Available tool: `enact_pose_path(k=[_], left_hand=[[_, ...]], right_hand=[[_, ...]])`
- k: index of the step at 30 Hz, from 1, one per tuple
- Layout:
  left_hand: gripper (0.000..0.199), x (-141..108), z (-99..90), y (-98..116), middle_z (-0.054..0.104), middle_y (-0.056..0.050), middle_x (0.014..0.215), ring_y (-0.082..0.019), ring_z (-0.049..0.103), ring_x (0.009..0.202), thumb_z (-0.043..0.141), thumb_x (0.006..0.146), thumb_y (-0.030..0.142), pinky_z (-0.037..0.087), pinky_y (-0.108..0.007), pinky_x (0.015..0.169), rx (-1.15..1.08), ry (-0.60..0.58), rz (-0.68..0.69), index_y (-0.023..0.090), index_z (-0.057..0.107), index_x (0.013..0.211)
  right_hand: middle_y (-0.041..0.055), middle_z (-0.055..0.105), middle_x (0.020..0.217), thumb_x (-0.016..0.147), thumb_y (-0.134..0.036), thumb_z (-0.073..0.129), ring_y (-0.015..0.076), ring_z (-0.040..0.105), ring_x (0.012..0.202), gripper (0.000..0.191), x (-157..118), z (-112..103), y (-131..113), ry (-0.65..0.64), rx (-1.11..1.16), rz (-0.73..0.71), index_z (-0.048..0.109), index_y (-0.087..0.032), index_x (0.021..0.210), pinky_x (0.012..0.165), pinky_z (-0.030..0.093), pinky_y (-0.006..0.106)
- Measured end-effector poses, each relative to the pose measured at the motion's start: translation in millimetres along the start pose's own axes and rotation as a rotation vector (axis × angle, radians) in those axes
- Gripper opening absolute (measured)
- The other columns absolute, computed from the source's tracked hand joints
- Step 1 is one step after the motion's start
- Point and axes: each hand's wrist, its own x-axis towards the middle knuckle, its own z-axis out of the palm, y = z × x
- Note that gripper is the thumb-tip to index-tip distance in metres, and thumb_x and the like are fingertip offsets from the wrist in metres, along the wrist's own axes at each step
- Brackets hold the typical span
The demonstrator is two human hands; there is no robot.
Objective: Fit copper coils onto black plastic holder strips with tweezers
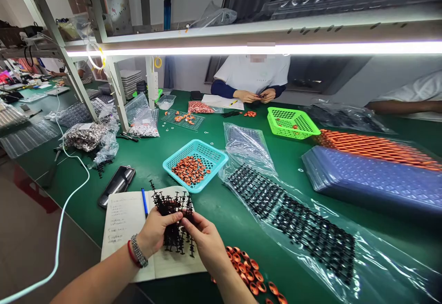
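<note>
Both my hands hold a cluster of black plastic sprue pieces (171, 203) over an open notebook (120, 216). My left hand (156, 231), with bracelets at the wrist, grips the cluster from the left. My right hand (203, 239) pinches it from the right with thumb and fingers. A blue pen (144, 201) lies on the notebook. Orange ring parts (250, 269) lie loose on the green table just right of my right wrist. A teal basket (210, 157) with more orange rings (189, 168) stands behind the notebook.
A phone (116, 185) lies left of the notebook. Clear bags with black parts (293, 221), stacked trays (373, 175) and a green basket (292, 122) fill the right side. A person in a white shirt (252, 76) works across the table. A shelf frame post (115, 92) stands at the left.
</note>
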Motion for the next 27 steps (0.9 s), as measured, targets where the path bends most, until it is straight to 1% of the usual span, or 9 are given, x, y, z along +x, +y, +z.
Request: enact_pose_path(k=[5,14,19,27], left_hand=[[0.043,0.1,-0.1,0.6,0.079,-0.011,0.088,-0.025,0.070,0.085,0.097,0.047,0.026,0.052,-0.037,0.086,-0.004,0.006,-0.002,0.012,0.079,0.083],[0.042,-0.9,0.3,1.5,0.079,-0.010,0.087,-0.024,0.070,0.084,0.097,0.047,0.027,0.052,-0.036,0.085,0.006,0.009,0.002,0.013,0.079,0.082],[0.042,-0.6,0.4,1.0,0.079,-0.009,0.085,-0.024,0.069,0.083,0.097,0.047,0.026,0.051,-0.035,0.084,0.001,0.012,-0.002,0.012,0.079,0.082],[0.043,-1.3,1.2,0.9,0.079,-0.008,0.086,-0.022,0.068,0.082,0.098,0.045,0.025,0.051,-0.034,0.083,-0.025,0.013,-0.010,0.013,0.079,0.082]], right_hand=[[0.0074,0.076,0.095,0.070,-0.055,0.083,0.0254,0.069,0.092,0.044,0.0,-0.9,0.7,-0.005,0.010,0.008,0.078,-0.020,0.096,0.093,0.052,0.043],[0.0073,0.076,0.090,0.069,-0.056,0.083,0.0259,0.069,0.087,0.044,-0.4,-0.2,-0.8,-0.007,0.017,0.007,0.078,-0.020,0.094,0.090,0.053,0.044],[0.0068,0.076,0.091,0.070,-0.056,0.083,0.0251,0.069,0.088,0.042,-0.2,0.8,-0.9,-0.009,0.021,0.001,0.078,-0.021,0.094,0.092,0.052,0.043],[0.0072,0.076,0.094,0.070,-0.054,0.083,0.0265,0.068,0.093,0.040,0.8,1.3,-3.4,-0.006,0.002,-0.021,0.079,-0.021,0.094,0.095,0.051,0.045]])
